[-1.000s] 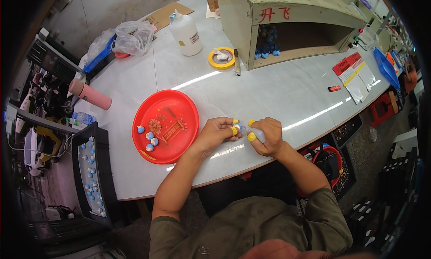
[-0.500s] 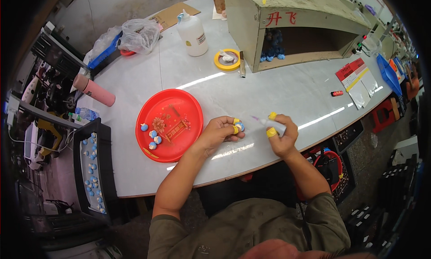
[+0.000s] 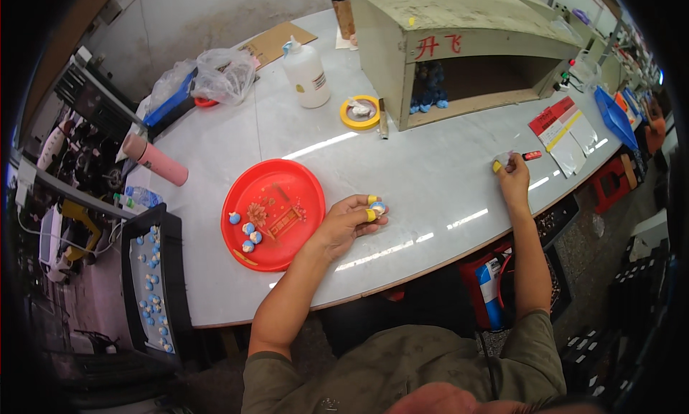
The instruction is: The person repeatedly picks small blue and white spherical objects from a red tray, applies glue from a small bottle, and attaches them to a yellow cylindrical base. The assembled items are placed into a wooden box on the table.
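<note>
Fingers closed, a person's left hand (image 3: 348, 224) is pinching a small blue-and-white piece (image 3: 379, 209) over the counter (image 3: 423, 170), beside a red plate (image 3: 307, 188) where four similar pieces (image 3: 255, 237) are lying; the right hand (image 3: 512, 174) is gripping a pale, partly hidden bottle (image 3: 503, 158).

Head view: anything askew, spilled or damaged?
No spill stands out. Slightly odd: a crumpled white wad sits inside the yellow ring, and the cabinet's top looks stained. The blue-and-white piece in the left hand is too small to judge.
</note>
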A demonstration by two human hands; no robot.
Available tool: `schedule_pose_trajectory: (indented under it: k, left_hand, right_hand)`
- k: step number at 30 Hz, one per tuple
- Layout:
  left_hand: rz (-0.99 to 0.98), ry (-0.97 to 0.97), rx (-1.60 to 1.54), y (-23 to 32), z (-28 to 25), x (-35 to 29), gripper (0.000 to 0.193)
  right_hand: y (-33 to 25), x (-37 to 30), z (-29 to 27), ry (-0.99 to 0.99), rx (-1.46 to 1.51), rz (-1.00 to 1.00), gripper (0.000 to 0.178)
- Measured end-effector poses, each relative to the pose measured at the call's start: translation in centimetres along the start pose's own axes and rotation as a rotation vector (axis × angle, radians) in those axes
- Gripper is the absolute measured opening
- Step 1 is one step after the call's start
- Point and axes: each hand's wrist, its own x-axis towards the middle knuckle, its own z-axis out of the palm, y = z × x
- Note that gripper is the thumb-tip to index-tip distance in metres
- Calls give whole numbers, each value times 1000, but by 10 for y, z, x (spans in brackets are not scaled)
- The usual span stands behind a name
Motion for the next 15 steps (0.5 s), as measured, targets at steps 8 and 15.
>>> schedule_pose_trajectory:
  k: [8,15]
  left_hand:
    - [5,58,-78,-5,-3,6,32]
    - [35,4,-22,-7,-9,8,32]
  right_hand:
    - [-49,-24,9,372,-68,-499,37]
    - [-104,26,113,-51,8,-519,28]
